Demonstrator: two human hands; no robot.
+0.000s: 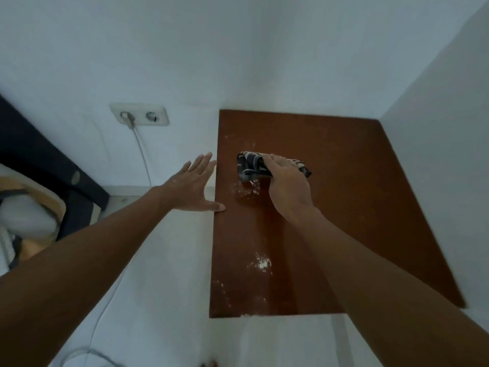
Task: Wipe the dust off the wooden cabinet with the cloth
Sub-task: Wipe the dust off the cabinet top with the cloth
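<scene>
The brown wooden cabinet top (357, 207) fills the right middle of the head view, set in a corner of white walls. White dust patches lie near its left side, one clump (262, 263) toward the front. My right hand (287, 186) grips a dark patterned cloth (250, 164) and presses it on the cabinet top near the left rear. My left hand (191, 188) is spread flat with straight fingers just off the cabinet's left edge, its thumb tip touching that edge.
A double wall socket (140, 115) with a plugged-in white cable (143, 154) sits on the wall left of the cabinet. A dark bed frame (39, 160) and bedding lie at far left. White walls close in behind and right.
</scene>
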